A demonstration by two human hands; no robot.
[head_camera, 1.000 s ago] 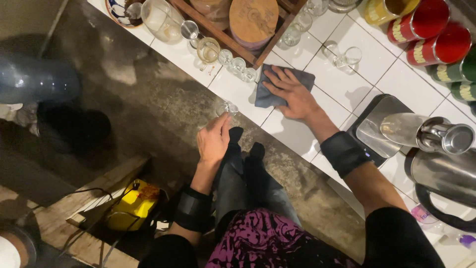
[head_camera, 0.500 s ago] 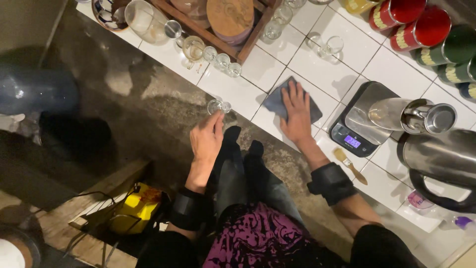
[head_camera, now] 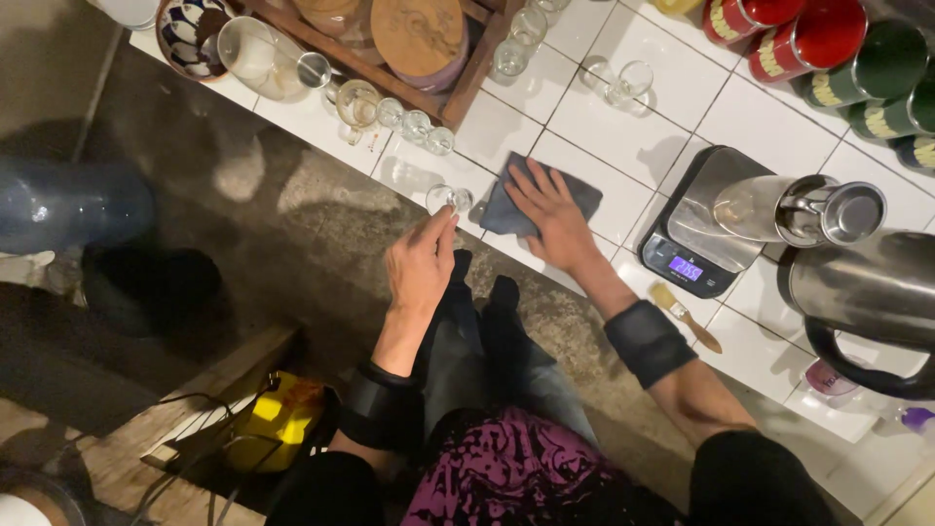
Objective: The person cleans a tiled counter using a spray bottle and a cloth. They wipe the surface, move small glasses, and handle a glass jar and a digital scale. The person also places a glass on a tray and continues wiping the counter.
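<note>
White tiled counter [head_camera: 604,117] above a stained concrete floor [head_camera: 292,224], dimly lit.

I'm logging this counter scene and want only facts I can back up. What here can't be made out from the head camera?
- Whether the left hand grips the small glass or only touches it: the fingers overlap its rim.
- The part of the blue cloth under the right hand.
- The kettle: cut off by the right edge.
- What the wooden tray holds: cut off by the top edge.

Black wrist cuffs, dark sleeves, purple patterned top, grey trousers
</note>
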